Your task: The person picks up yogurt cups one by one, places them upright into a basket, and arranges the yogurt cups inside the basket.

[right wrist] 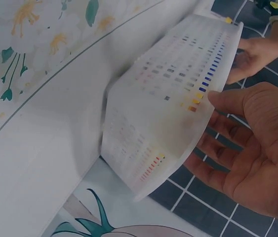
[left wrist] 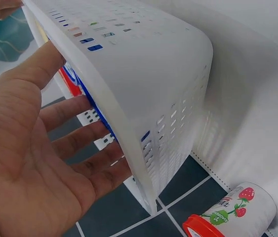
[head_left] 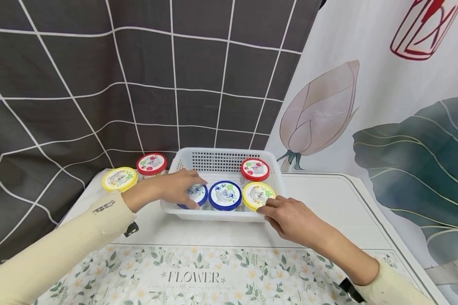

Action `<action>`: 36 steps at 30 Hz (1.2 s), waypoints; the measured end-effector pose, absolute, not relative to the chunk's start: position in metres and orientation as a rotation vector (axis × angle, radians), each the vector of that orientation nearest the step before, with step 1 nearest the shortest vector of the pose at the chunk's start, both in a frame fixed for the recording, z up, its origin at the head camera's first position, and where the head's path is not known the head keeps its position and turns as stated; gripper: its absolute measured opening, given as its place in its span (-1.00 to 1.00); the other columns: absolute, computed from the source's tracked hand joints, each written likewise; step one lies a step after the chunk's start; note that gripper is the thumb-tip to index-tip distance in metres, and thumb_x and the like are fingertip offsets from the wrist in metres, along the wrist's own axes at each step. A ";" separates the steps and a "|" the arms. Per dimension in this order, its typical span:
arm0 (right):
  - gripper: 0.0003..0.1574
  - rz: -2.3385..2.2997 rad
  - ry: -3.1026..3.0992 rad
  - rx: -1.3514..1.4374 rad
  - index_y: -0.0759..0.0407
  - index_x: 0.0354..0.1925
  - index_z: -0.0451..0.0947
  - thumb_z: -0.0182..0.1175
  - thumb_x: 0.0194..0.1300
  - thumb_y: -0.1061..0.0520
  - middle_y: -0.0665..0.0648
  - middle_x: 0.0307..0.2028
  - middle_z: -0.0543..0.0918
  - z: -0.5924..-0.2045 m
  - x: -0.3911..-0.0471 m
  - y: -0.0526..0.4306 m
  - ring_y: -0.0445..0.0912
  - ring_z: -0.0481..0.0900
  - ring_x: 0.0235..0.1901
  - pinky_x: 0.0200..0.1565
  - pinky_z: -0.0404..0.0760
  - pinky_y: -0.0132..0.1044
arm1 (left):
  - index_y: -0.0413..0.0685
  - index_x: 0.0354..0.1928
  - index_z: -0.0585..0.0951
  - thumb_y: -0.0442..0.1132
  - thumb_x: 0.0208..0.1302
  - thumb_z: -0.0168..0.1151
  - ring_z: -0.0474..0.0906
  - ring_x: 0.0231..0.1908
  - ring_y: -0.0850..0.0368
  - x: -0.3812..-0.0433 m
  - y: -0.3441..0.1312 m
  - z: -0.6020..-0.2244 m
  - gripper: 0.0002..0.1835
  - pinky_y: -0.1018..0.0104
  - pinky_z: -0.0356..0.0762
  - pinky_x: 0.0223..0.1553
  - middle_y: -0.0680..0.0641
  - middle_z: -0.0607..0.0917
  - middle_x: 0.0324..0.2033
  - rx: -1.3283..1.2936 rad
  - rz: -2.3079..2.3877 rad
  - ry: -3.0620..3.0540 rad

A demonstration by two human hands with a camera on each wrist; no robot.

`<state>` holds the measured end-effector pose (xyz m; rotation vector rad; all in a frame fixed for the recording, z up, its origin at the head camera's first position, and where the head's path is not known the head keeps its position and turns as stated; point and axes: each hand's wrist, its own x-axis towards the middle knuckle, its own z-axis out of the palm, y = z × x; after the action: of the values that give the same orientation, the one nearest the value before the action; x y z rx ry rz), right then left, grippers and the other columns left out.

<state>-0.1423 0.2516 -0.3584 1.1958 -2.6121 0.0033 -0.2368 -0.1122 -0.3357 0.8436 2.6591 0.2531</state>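
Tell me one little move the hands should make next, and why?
Perhaps move the left hand to the red-lidded tub outside the white basket: that tub stands nearby, and the basket has room behind the two blue-lidded tubs.

From my head, one camera looks forward and down over the worktop [head_left: 328, 197]. The wrist cameras, turned sideways, look from very near past my fingers [left wrist: 82, 139] at opposite ends of the white basket [left wrist: 124, 81], which all three views share.
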 end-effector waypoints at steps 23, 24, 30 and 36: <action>-0.67 -0.017 -2.614 1.158 -0.01 0.08 0.80 0.51 0.40 0.26 0.02 -0.11 0.83 -0.361 -0.141 0.250 -0.05 0.78 -0.13 -0.17 0.83 -0.12 | 0.18 0.68 0.49 0.30 0.34 0.57 0.25 0.70 -0.47 -0.238 -0.118 -0.333 -0.06 -0.62 0.44 0.50 -0.26 0.42 0.69 0.869 0.278 2.683; -0.67 -0.016 -2.610 1.158 -0.01 0.08 0.80 0.51 0.40 0.26 0.02 -0.11 0.83 -0.362 -0.141 0.250 -0.05 0.78 -0.13 -0.17 0.83 -0.12 | 0.17 0.68 0.49 0.30 0.34 0.57 0.23 0.71 -0.49 -0.238 -0.119 -0.333 -0.05 -0.63 0.41 0.51 -0.26 0.42 0.68 0.871 0.287 2.686; -0.67 -0.021 -2.595 1.158 0.00 0.07 0.80 0.51 0.39 0.26 0.01 -0.12 0.83 -0.361 -0.141 0.250 -0.05 0.77 -0.15 -0.18 0.82 -0.11 | 0.14 0.67 0.50 0.31 0.34 0.55 0.22 0.71 -0.49 -0.241 -0.127 -0.328 -0.05 -0.59 0.38 0.56 -0.28 0.43 0.67 0.859 0.323 2.704; -0.67 -0.015 -2.600 1.156 0.00 0.08 0.80 0.51 0.40 0.26 0.01 -0.11 0.84 -0.362 -0.141 0.250 -0.05 0.78 -0.13 -0.16 0.83 -0.10 | 0.08 0.64 0.53 0.29 0.34 0.56 0.37 0.63 -0.41 -0.242 -0.135 -0.327 -0.07 -0.50 0.46 0.55 -0.26 0.53 0.59 0.863 0.333 2.719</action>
<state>-0.1408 0.2501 -0.3623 1.1561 -2.6004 -0.0145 -0.2423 -0.1346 -0.3270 0.8631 2.7195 0.3332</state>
